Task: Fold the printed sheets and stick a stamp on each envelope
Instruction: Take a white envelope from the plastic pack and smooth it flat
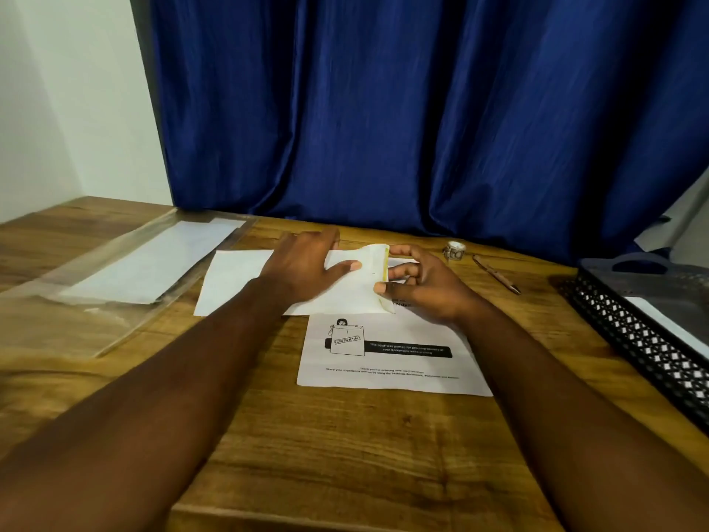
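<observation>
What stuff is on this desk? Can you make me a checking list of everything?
Surface: brown wooden table, grain showing.
Job's things: white paper envelope lies over the top edge of the white printed sheet with a "CONFIDENTIAL" drawing; small patterned roll, likely stamps, stands behind; clear plastic sleeve holding white paper lies at the left.
Clutter: brown pen; black mesh tray holding white paper.
Grippers: left hand presses flat on the envelope; right hand pinches its yellow-edged end.
Cables: nothing seen.
Surroundings: dark blue curtain; white wall.
</observation>
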`<state>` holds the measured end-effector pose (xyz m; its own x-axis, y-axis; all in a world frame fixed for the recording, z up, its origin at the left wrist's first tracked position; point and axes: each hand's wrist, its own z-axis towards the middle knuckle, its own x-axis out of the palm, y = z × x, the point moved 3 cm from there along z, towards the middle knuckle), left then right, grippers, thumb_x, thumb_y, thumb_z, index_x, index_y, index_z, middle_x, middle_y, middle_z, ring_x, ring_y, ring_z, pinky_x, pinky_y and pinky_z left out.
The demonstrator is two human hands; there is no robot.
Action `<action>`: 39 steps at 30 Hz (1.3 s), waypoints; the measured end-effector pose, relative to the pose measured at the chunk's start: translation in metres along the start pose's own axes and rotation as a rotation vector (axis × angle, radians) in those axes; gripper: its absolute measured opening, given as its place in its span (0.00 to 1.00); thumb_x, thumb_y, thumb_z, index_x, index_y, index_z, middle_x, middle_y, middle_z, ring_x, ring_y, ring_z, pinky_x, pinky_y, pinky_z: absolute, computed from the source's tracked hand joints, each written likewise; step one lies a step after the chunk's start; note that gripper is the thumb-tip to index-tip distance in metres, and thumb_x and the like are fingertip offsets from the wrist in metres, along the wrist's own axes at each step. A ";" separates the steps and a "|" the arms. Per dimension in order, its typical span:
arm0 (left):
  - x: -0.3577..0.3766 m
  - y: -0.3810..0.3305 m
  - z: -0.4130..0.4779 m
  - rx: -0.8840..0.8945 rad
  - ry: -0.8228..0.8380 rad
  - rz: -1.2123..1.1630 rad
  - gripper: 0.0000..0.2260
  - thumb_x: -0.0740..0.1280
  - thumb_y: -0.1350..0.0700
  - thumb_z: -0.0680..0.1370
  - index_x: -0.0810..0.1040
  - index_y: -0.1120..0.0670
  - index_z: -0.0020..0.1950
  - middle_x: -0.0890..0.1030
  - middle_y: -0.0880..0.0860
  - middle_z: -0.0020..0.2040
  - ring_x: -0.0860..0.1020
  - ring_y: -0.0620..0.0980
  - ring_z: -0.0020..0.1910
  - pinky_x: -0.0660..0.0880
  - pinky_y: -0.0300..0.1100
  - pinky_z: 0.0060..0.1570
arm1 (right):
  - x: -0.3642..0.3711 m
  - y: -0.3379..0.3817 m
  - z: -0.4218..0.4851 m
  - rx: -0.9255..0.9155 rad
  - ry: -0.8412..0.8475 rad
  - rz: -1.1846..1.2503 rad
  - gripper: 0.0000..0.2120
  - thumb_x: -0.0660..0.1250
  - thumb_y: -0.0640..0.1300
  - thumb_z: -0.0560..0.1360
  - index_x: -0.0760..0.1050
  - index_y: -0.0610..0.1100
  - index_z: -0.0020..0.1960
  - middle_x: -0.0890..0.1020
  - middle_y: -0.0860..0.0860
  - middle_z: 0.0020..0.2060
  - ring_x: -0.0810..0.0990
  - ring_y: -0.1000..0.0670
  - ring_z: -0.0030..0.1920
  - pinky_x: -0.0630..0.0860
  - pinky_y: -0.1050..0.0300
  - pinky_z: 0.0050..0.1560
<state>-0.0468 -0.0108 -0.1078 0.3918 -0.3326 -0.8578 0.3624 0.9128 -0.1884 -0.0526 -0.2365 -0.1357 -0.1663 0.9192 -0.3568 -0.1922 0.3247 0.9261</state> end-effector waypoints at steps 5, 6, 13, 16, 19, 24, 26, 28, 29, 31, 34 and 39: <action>-0.022 -0.011 0.006 0.169 -0.214 0.037 0.21 0.68 0.36 0.79 0.71 0.48 0.64 0.80 0.49 0.61 0.78 0.52 0.58 0.68 0.52 0.60 | -0.005 0.005 -0.001 0.037 -0.015 0.261 0.18 0.75 0.28 0.74 0.79 0.38 0.62 0.84 0.48 0.38 0.83 0.52 0.34 0.82 0.53 0.41; -0.026 -0.015 0.006 0.194 -0.246 0.048 0.22 0.68 0.39 0.80 0.72 0.49 0.67 0.79 0.50 0.64 0.78 0.53 0.61 0.67 0.53 0.62 | -0.006 0.007 -0.001 0.026 -0.040 0.286 0.14 0.74 0.28 0.75 0.80 0.36 0.59 0.84 0.47 0.38 0.81 0.53 0.31 0.79 0.56 0.36; -0.034 -0.037 0.003 0.400 -0.367 0.121 0.13 0.70 0.55 0.80 0.79 0.51 0.65 0.81 0.51 0.57 0.78 0.53 0.55 0.66 0.50 0.58 | -0.028 0.013 -0.002 -0.101 -0.303 0.249 0.07 0.75 0.29 0.75 0.80 0.34 0.51 0.86 0.39 0.43 0.85 0.47 0.42 0.85 0.56 0.45; -0.031 -0.041 0.003 0.491 -0.257 0.099 0.09 0.70 0.56 0.80 0.83 0.50 0.59 0.82 0.49 0.53 0.79 0.51 0.51 0.69 0.47 0.51 | -0.039 0.005 -0.001 -0.051 -0.302 0.137 0.05 0.77 0.32 0.75 0.85 0.39 0.50 0.88 0.40 0.47 0.85 0.45 0.46 0.83 0.52 0.51; -0.025 -0.046 -0.001 0.499 -0.067 0.055 0.09 0.71 0.53 0.79 0.85 0.48 0.58 0.82 0.45 0.53 0.79 0.47 0.50 0.76 0.47 0.49 | -0.043 0.001 -0.006 0.015 -0.217 -0.139 0.10 0.69 0.31 0.80 0.87 0.43 0.49 0.88 0.46 0.45 0.84 0.55 0.39 0.78 0.65 0.37; -0.006 -0.057 -0.006 0.467 0.174 -0.031 0.10 0.71 0.49 0.78 0.85 0.46 0.58 0.83 0.42 0.52 0.77 0.41 0.48 0.79 0.46 0.47 | -0.047 0.003 -0.010 0.029 -0.220 -0.305 0.17 0.59 0.29 0.83 0.85 0.40 0.51 0.77 0.59 0.21 0.71 0.60 0.19 0.64 0.71 0.22; 0.000 -0.061 -0.007 0.480 0.200 -0.046 0.10 0.71 0.47 0.78 0.85 0.46 0.57 0.83 0.42 0.51 0.77 0.42 0.48 0.80 0.47 0.47 | -0.046 0.004 -0.012 0.002 -0.221 -0.318 0.16 0.59 0.28 0.82 0.85 0.39 0.49 0.76 0.57 0.20 0.68 0.59 0.18 0.63 0.69 0.22; 0.005 -0.064 -0.008 0.482 0.227 -0.051 0.12 0.70 0.42 0.78 0.85 0.46 0.55 0.82 0.42 0.50 0.77 0.42 0.47 0.80 0.46 0.45 | -0.044 0.003 -0.013 -0.015 -0.226 -0.329 0.16 0.61 0.29 0.81 0.86 0.40 0.48 0.79 0.52 0.25 0.67 0.59 0.19 0.63 0.67 0.22; 0.007 -0.066 -0.008 0.479 0.237 -0.053 0.15 0.69 0.38 0.78 0.84 0.46 0.54 0.82 0.42 0.49 0.76 0.42 0.46 0.79 0.45 0.44 | -0.044 0.002 -0.012 -0.017 -0.227 -0.328 0.16 0.61 0.29 0.81 0.86 0.41 0.47 0.81 0.47 0.28 0.67 0.59 0.20 0.64 0.66 0.22; 0.010 -0.067 -0.007 0.462 0.239 -0.069 0.20 0.65 0.32 0.77 0.84 0.46 0.52 0.81 0.42 0.47 0.76 0.43 0.45 0.77 0.43 0.42 | -0.042 0.001 -0.012 -0.017 -0.236 -0.320 0.15 0.61 0.29 0.81 0.85 0.41 0.48 0.80 0.44 0.29 0.67 0.58 0.19 0.64 0.65 0.22; 0.010 -0.062 -0.005 0.423 0.176 -0.104 0.21 0.63 0.31 0.78 0.84 0.46 0.49 0.81 0.42 0.43 0.76 0.42 0.43 0.77 0.45 0.40 | -0.042 -0.001 -0.010 -0.018 -0.251 -0.314 0.15 0.61 0.32 0.82 0.85 0.42 0.48 0.78 0.53 0.25 0.68 0.58 0.20 0.65 0.63 0.23; 0.014 -0.046 -0.002 0.333 0.107 -0.090 0.21 0.63 0.31 0.78 0.83 0.46 0.50 0.81 0.42 0.46 0.76 0.43 0.45 0.79 0.48 0.45 | -0.045 0.000 -0.007 -0.027 -0.366 -0.256 0.11 0.65 0.37 0.82 0.85 0.44 0.48 0.84 0.58 0.37 0.78 0.59 0.33 0.74 0.60 0.37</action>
<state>-0.0596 -0.0570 -0.1126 0.2614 -0.3651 -0.8935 0.6542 0.7477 -0.1141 -0.0514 -0.2791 -0.1207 0.2426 0.8299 -0.5023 -0.2088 0.5504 0.8084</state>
